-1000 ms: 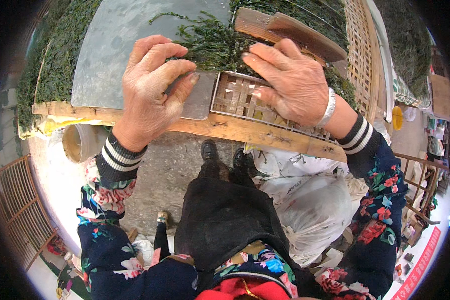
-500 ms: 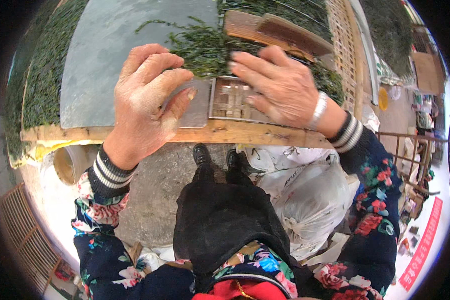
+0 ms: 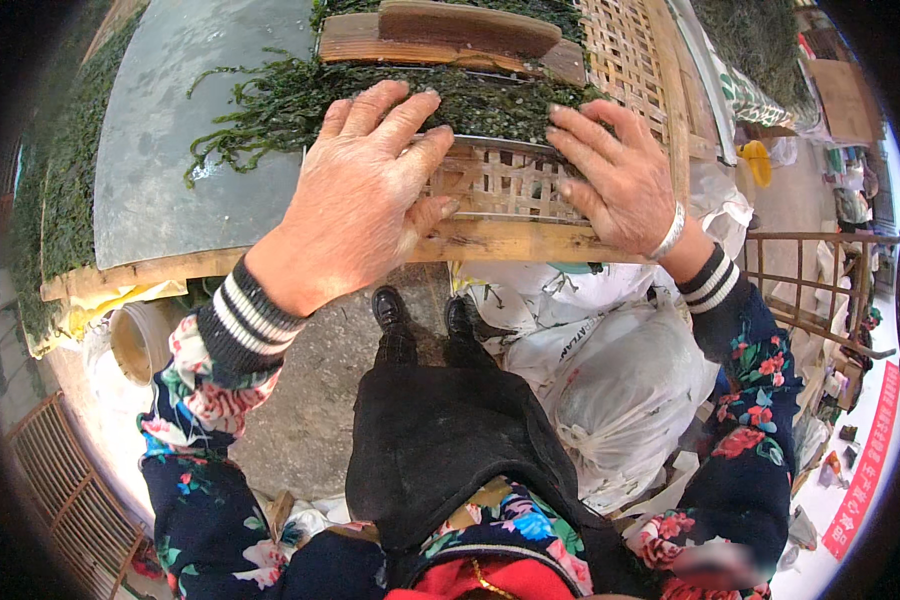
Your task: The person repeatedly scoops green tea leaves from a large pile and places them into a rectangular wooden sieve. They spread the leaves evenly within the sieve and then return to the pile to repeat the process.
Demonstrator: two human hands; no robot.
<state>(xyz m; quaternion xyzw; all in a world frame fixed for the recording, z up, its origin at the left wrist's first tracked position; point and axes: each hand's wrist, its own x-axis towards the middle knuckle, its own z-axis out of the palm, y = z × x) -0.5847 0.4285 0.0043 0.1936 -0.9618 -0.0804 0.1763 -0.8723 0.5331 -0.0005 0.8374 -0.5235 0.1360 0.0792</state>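
A band of dark green seaweed-like strands (image 3: 500,105) lies across a woven bamboo mat (image 3: 510,180), and its loose left ends trail onto a smooth grey sheet (image 3: 190,150). My left hand (image 3: 360,190) rests its outstretched fingers at the near edge of the strands, thumb apart. At the right end, my right hand (image 3: 620,180) touches the strands with its fingertips, fingers slightly bent and spread. Neither hand grips anything visible. Between the hands, a thin metal edge (image 3: 515,145) runs along the near side of the strands. Just beyond them lies a wooden block with a raised handle (image 3: 470,30).
A wooden rail (image 3: 510,240) borders the near side of the work surface. More green strands (image 3: 80,150) cover the far left. Below the rail are a stuffed whitish plastic bag (image 3: 630,390) and a bucket (image 3: 140,340). A metal rack (image 3: 820,280) stands at right.
My left hand has come down from a raised, curled pose onto the strands, its fingers straighter. My right hand has moved to their right end. The view has shifted, with the block appearing further left.
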